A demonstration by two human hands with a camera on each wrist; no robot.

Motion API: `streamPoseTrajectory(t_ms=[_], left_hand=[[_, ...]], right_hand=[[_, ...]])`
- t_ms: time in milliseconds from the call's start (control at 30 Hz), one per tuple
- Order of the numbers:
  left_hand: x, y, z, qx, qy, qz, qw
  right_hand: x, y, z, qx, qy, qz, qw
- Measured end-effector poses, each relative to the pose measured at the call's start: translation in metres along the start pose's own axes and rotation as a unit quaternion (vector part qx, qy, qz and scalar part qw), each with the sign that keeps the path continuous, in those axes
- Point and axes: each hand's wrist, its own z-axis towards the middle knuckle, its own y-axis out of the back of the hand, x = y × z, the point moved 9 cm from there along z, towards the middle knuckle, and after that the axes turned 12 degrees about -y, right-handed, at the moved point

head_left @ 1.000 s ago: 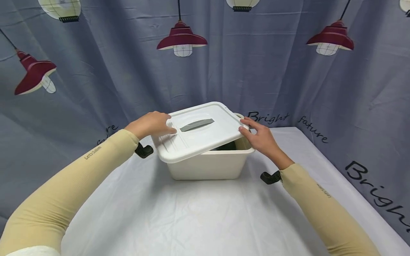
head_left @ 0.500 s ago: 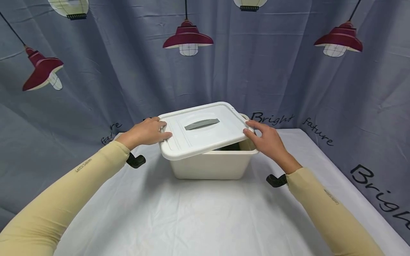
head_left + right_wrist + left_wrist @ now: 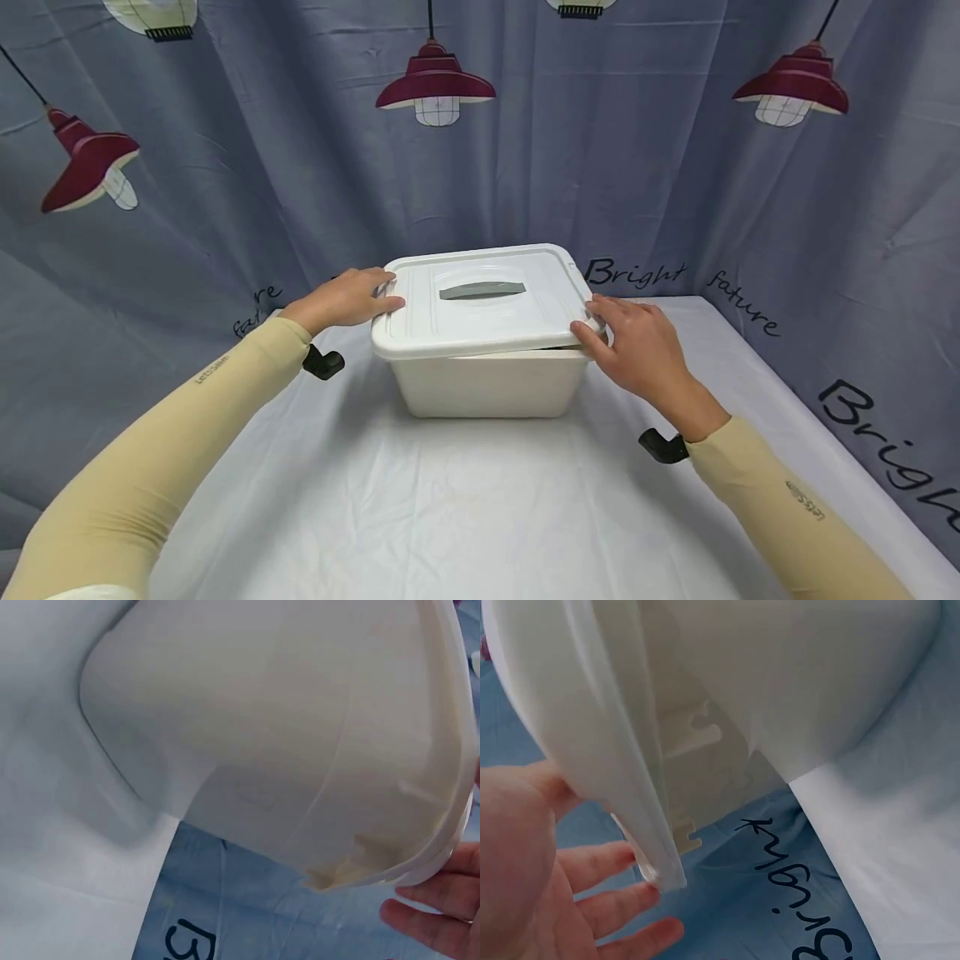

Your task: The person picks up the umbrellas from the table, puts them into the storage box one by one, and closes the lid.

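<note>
A white rectangular lid (image 3: pixel 420 310) with a grey handle (image 3: pixel 482 290) lies over a white plastic storage box (image 3: pixel 487 387). It sits slightly askew, and a narrow dark gap shows under its front right edge. My left hand (image 3: pixel 341 298) holds the lid's left edge, thumb on top; in the left wrist view its fingers (image 3: pixel 615 907) touch the rim. At the opposite end, my right hand (image 3: pixel 637 346) holds the lid's right corner with thumb and fingers. In the right wrist view, fingertips (image 3: pixel 420 892) meet the rim from outside. The lid hides the box's contents.
The box stands on a table with a white cloth (image 3: pixel 465 500). A grey-blue curtain (image 3: pixel 315 150) printed with lamps and lettering hangs close behind the box and along the right side. Black wrist mounts (image 3: pixel 324 362) show below both hands.
The lid has shifted right and come down level over the box, covering the dark thing that showed inside. My right hand has lowered with its corner; my left hand stays at the left edge.
</note>
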Motion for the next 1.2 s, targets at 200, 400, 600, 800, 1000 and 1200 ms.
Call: streamPoseTrajectory(t_ms=[200,400,600,800,1000,1200], left_hand=[[0.004,0.0,0.003,0.011,-0.008,-0.025,0.9996],[0.008,-0.003,0.007,0.02,0.002,-0.027,0.9995],[0.015,-0.005,0.006,0.027,0.023,-0.015,0.9993],[0.015,-0.006,0.006,0.025,0.017,-0.019,0.9994],[0.01,-0.001,0.01,0.012,0.001,-0.005,0.9999],[0.008,0.003,0.008,-0.023,0.001,-0.016,0.9996]], right_hand=[[0.009,0.007,-0.01,-0.027,0.007,-0.005,1.0],[0.014,0.011,-0.02,-0.058,0.017,-0.002,0.998],[0.014,0.007,-0.026,-0.071,0.014,0.004,0.997],[0.011,0.006,-0.026,-0.069,0.005,0.005,0.998],[0.008,0.011,-0.026,-0.055,0.0,0.021,0.998],[0.004,0.012,-0.027,-0.031,-0.02,0.042,0.998]])
